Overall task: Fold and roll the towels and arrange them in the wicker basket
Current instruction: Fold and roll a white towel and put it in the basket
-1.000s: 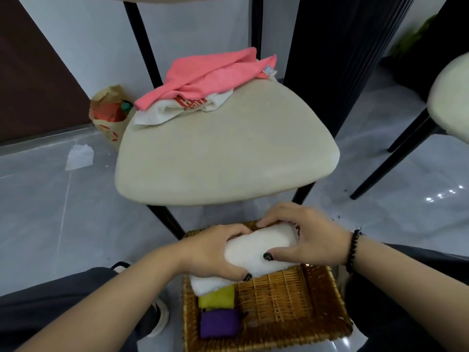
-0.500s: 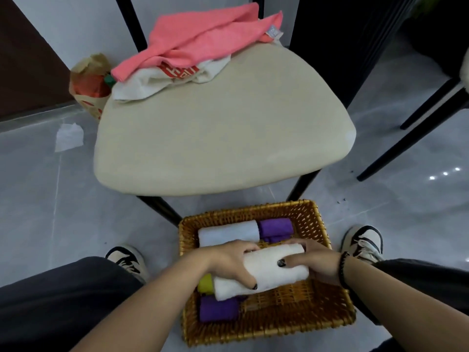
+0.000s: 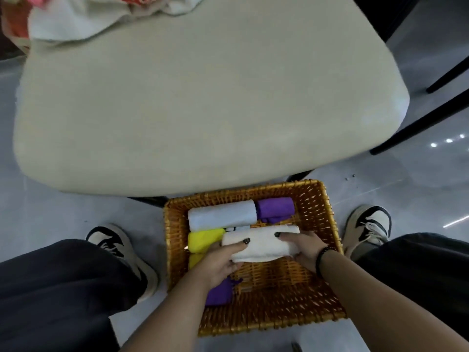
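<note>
Cream rolled towel [image 3: 264, 243] in both hands' grip, inside wicker basket [image 3: 327, 252]

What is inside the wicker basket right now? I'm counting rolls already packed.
In the wicker basket: a pale blue roll, two purple rolls, a yellow roll, and the white roll both hands hold. Anything beneath it is covered.

Glossy grey tile floor [image 3: 418, 189]; cream chair seat [image 3: 203, 97], black legs [image 3: 418, 125].

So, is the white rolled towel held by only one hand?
No, both the left hand and the right hand grip the white rolled towel inside the wicker basket.
</note>
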`<state>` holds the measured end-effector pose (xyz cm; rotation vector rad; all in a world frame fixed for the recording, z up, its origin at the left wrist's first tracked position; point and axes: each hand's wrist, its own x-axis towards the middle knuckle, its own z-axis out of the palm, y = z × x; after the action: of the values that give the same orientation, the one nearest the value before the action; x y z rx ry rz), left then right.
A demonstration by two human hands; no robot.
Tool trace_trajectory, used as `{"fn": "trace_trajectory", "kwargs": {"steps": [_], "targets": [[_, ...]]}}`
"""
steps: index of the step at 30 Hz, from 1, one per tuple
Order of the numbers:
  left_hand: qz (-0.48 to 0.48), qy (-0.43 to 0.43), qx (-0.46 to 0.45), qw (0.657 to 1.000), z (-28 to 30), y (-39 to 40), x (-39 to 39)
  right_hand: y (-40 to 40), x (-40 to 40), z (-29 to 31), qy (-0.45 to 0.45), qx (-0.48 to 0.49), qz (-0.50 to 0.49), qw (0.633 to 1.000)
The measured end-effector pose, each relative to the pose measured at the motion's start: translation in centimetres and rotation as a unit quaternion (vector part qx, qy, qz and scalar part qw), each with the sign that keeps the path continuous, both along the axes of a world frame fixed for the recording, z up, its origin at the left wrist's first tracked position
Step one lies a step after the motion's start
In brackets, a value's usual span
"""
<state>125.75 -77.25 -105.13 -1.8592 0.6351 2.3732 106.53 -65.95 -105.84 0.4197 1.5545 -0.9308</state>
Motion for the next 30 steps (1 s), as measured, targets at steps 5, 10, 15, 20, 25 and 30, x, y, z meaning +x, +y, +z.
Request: {"fn": "trace_trajectory", "kwargs": {"steps": [5, 10, 15, 20, 25, 30], "targets": [[0.157, -0.027, -0.009, 0.987, -2.3, 1.4, -2.3, -0.2, 1.1, -1.3, 0.029, 0.02, -0.084, 0.996], [0.205, -0.049, -0.016, 0.977, -3.1, 2.6, -3.5, -0.2, 1.2, -2.8, 0.056, 0.023, -0.09, 0.994], [0.209, -0.074, 0.014, 0.975, -4.2, 3.4, -3.3, -0.5, 1.2, -3.9, 0.093, 0.026, -0.074, 0.993], [0.205, -0.083, 0.016, 0.975, -4.3, 3.6, -3.4, -0.4, 1.2, -4.8, 0.089, 0.03, -0.085, 0.992], [0.186, -0.084, 0.047, 0.978, -3.8, 3.6, -4.2, 0.1, 1.2, -4.4, 0.11, 0.048, -0.131, 0.984], [0.17, -0.08, 0.047, 0.981, -4.2, 3.8, -4.8, 0.4, 0.7, -5.1, 0.135, 0.057, -0.141, 0.979]]}}
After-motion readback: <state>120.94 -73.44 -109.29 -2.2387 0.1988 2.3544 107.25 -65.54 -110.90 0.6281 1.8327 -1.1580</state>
